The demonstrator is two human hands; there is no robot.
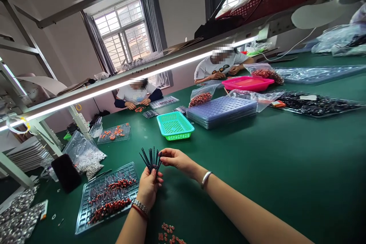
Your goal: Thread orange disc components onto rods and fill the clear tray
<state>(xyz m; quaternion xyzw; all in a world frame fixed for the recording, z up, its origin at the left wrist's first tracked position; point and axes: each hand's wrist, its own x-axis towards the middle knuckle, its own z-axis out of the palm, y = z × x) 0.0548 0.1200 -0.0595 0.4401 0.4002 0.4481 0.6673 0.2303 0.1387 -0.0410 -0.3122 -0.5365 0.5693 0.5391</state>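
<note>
A fanned bunch of thin black braided cords (150, 159) stands up out of my left hand (149, 187), whose fingers are wrapped around its lower ends. My right hand (175, 159) pinches the upper end of the rightmost cord between thumb and fingertips. Left of my left hand, a clear compartment tray (81, 213) carries rows of dark strands with red-orange beads (110, 207). Small reddish beads (168, 232) lie loose on the green table (228, 167) below my hands.
A green basket (175, 124) sits beyond my hands, with stacked clear trays (221, 110) to its right. A black phone (66, 173) and a bag of white beads (85, 156) are at left. Two people sit across the table. A lit shelf beam (171, 64) crosses overhead.
</note>
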